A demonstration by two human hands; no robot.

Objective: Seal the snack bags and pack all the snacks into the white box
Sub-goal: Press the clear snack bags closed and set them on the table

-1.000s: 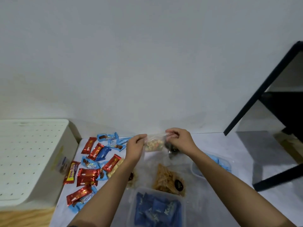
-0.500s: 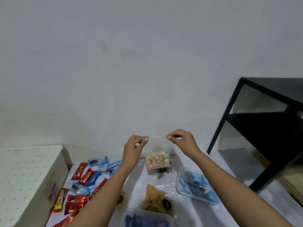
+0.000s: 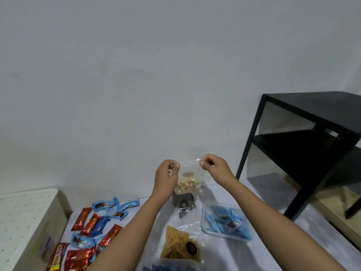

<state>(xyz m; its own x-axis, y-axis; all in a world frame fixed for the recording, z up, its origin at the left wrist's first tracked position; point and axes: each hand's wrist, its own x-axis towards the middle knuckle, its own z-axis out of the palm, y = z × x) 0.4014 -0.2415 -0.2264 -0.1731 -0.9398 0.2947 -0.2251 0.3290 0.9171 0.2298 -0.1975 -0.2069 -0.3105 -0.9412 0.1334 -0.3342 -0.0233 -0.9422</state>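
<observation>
A clear zip bag of coloured snack pieces hangs upright above the table. My left hand pinches its top left corner and my right hand pinches its top right corner, with the top strip stretched between them. The white box, its lid dotted with holes, stands at the left edge. Red and blue wrapped bars lie scattered beside it. A clear bag of yellow crisps lies near me, and a dark snack bag lies below the held bag.
A clear tub of blue sweets sits on the right of the white table. Another tub with blue packets is at the bottom edge. A black metal shelf stands to the right, against the plain wall.
Both hands have lifted the coloured snack bag off the table and hold it higher by its top corners. My view has tilted upward and to the right.
</observation>
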